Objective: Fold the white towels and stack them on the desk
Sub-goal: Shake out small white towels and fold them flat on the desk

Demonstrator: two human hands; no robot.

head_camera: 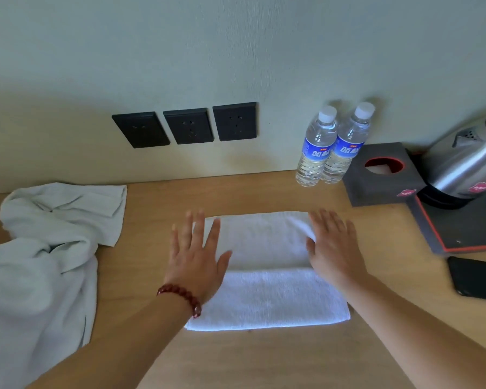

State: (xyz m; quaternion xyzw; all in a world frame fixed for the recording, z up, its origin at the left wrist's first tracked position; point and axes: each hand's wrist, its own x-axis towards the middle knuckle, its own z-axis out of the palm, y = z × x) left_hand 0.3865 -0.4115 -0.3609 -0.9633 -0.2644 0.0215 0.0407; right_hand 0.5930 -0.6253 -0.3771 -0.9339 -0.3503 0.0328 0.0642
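Folded white towel [267,276] lies mid-worktop [264,357]; your left hand [198,256] and right hand [333,245] rest flat, fingers straight, gripping nothing. Crumpled towels [48,248], probably two, wait unfolded at left; stacking isn't started.

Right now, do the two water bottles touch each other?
Touching. The head view shows the left bottle and the right bottle pressed side by side, no gap between their labels.

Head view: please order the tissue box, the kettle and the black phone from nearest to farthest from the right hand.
Measured from the right hand:
1. Tissue box, behind it to the right.
2. Black phone, at the right edge.
3. Kettle, far right corner.
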